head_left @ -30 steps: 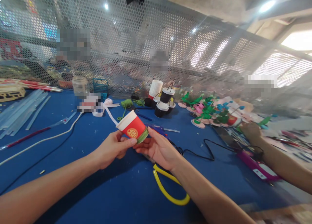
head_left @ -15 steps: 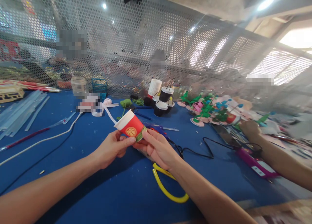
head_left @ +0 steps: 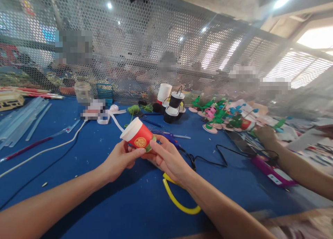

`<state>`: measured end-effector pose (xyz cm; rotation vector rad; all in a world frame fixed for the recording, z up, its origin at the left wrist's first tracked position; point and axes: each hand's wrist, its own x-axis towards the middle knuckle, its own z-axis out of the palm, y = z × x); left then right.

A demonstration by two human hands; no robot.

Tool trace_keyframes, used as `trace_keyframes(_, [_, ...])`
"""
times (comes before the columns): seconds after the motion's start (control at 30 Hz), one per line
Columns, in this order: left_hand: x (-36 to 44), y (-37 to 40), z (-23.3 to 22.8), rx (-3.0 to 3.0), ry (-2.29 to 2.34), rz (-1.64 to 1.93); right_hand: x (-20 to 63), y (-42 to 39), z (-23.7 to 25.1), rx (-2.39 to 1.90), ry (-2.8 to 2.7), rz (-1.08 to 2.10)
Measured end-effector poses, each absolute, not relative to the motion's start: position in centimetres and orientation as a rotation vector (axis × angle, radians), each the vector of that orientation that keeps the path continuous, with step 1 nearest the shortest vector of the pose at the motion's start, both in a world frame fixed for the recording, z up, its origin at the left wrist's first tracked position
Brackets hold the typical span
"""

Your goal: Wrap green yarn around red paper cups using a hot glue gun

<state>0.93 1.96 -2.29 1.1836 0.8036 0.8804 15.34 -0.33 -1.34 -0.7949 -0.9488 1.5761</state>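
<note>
A red paper cup (head_left: 143, 132) with a white upper band and a gold emblem is held tilted above the blue table, its mouth toward the upper left. My left hand (head_left: 124, 158) is closed on the cup's lower side, thumb along the front. My right hand (head_left: 166, 155) grips the base end, where a green band (head_left: 151, 143) shows around the cup; the fingers partly hide it. Behind my right hand lies a blue tool (head_left: 169, 137) with a black cord, mostly covered. A yellow tube (head_left: 179, 204) curves on the table under my right forearm.
White ribbon (head_left: 116, 119), green yarn (head_left: 134, 110) and small black buckets (head_left: 171, 114) lie beyond the cup. A white cup stack (head_left: 164, 92) stands by the mesh. Clear strips (head_left: 23, 117) lie left. Paper flowers (head_left: 218, 114), a purple power strip (head_left: 270, 171) and another person's hand (head_left: 266, 136) are right.
The cup has turned slightly in my hands, its mouth showing a little more inside. Both hands keep hold of it. At the far right, another person's hand has come into view.
</note>
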Motion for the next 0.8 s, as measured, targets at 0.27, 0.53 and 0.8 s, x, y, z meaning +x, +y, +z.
trace_keyframes(0.27, [0.8, 2.3, -2.5, 1.284, 0.780, 0.850, 15.6, -0.1, -1.7, -0.906, -1.196, 1.309])
trace_keyframes(0.53, [0.6, 3.3, -3.3, 1.453, 0.832, 1.086, 16.4, 0.1, -1.6, -1.061, -1.480, 0.865])
trace_keyframes(0.8, [-1.0, 3.4, -2.0, 2.406, 0.935, 1.488, 17.5, 0.5, -0.9, -1.306, -1.696, 0.660])
